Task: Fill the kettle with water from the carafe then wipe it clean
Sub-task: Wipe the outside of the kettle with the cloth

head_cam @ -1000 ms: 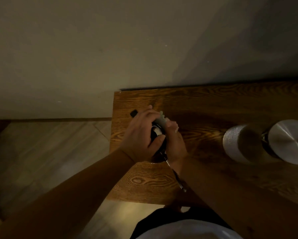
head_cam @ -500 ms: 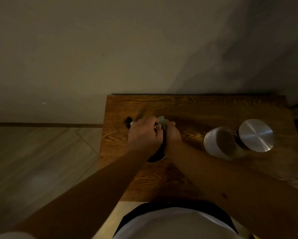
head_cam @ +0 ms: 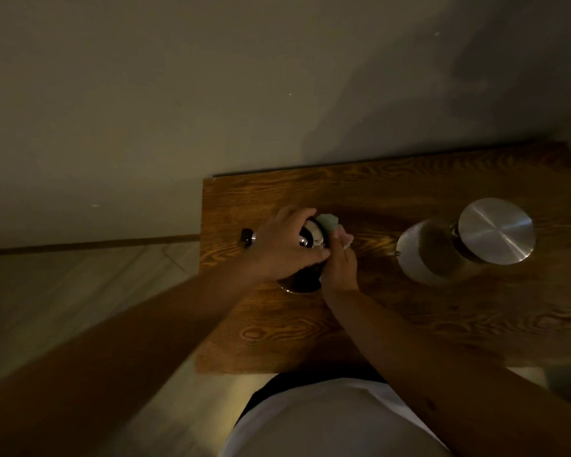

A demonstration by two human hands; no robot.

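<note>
A small dark kettle (head_cam: 302, 281) stands near the left end of the wooden table (head_cam: 393, 311), mostly hidden under my hands. My left hand (head_cam: 282, 247) is clasped over its top, and the black handle tip (head_cam: 246, 235) sticks out to the left. My right hand (head_cam: 340, 270) presses a pale green and pink cloth (head_cam: 327, 222) against the kettle's right side. The carafe (head_cam: 442, 255), a clear glass vessel with a round brushed-metal lid (head_cam: 497, 230), stands upright at the right, apart from both hands.
The table stands against a plain wall (head_cam: 277, 94). Its left edge drops to a pale floor (head_cam: 79, 291). My white shirt (head_cam: 327, 420) fills the bottom of the view at the table's near edge.
The camera view has shifted, so the table and carafe sit further right and lower. Both hands stay on the kettle, and the cloth has moved slightly round its far side.
</note>
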